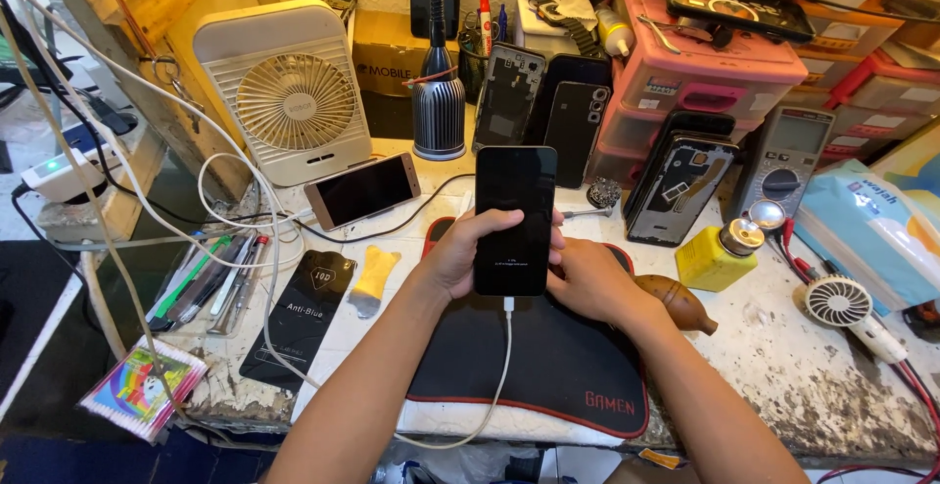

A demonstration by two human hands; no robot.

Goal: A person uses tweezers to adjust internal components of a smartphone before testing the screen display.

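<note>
Smartphone [515,220] with dark screen held upright over black work mat [548,367], white charging cable [497,386] plugged into its near end. Left hand [468,249] grasps its left edge, right hand [587,278] grips right edge. Brown dust blower [681,303] lies just right; white desk fan [289,92] far left.
</note>
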